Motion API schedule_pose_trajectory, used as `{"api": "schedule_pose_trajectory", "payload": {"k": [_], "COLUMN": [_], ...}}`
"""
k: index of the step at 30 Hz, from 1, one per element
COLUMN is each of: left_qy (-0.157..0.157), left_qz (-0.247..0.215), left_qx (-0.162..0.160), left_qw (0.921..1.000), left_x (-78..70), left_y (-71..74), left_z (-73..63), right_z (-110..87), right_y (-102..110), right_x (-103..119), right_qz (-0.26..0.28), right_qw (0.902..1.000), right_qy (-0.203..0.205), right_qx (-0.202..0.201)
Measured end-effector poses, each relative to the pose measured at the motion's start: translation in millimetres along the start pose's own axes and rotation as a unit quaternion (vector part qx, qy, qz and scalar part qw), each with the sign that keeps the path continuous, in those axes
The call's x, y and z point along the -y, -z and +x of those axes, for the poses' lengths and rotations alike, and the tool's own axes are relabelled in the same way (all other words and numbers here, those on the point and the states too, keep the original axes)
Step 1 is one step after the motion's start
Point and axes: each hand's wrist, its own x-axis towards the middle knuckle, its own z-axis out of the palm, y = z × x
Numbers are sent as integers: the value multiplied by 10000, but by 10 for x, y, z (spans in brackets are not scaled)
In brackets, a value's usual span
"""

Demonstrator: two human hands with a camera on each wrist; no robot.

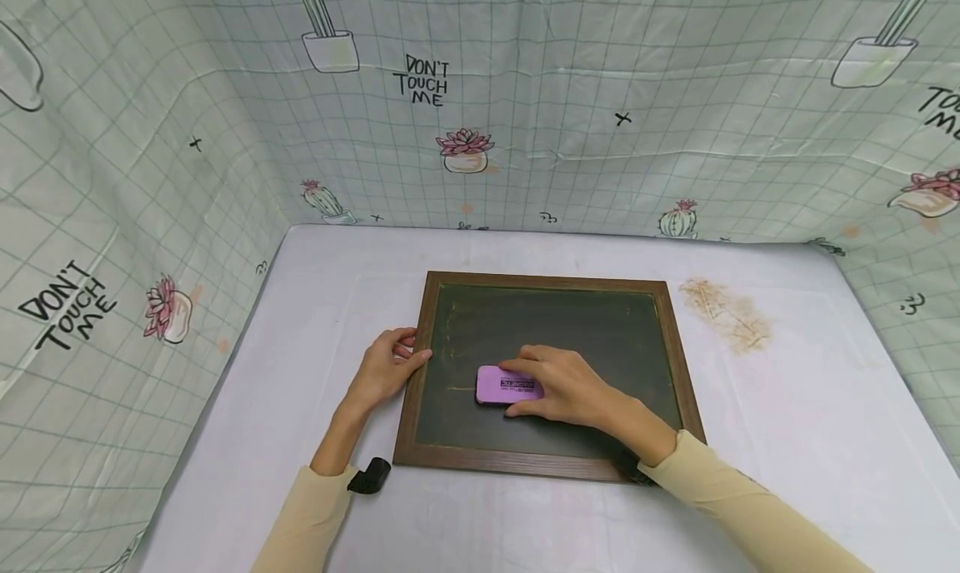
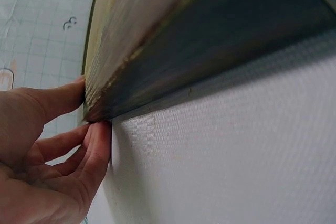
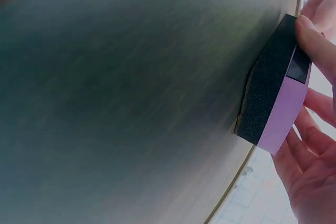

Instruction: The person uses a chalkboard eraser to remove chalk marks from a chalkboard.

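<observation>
A wood-framed chalkboard (image 1: 555,323) lies flat on the white table. My right hand (image 1: 566,386) grips a purple eraser (image 1: 491,385) with thumb and fingers on its opposite long sides. In the right wrist view the black felt of the eraser (image 3: 268,85) faces the dark board surface and appears to touch it. My left hand (image 1: 378,369) pinches the left side of the board's frame. In the left wrist view the thumb of the left hand (image 2: 47,156) lies on top of the frame, with the fingers against its lower edge.
A brownish dusty smear (image 1: 726,315) marks the table right of the board. Faint yellowish chalk traces show on the board's left part. A patterned grid cloth (image 1: 525,98) hangs behind and at both sides. Black straps (image 1: 371,476) sit at the wrists.
</observation>
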Motion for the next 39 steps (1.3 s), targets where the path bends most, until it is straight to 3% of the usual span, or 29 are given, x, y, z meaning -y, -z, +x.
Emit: {"api": "schedule_pose_trajectory", "payload": {"k": [8,23,32,39], "left_qy": [-63,45,-36,30], "left_qz": [75,6,3,8], "left_qx": [-47,-50,-80,-68], "left_qw": [9999,10000,10000,10000], "left_x": [1,5,-17,-21], "left_y": [-10,-12,-7,2], "left_z": [-1,0,1,-14], "right_z": [165,432,319,155], "right_y": [-100,-174,-65,10], "right_x": [84,240,185,105], "right_qz": [-17,38,148,265], "right_qw": [9998,9984,9957,9958], "right_qy": [211,311,563,381], "right_qx": [29,478,724,786]}}
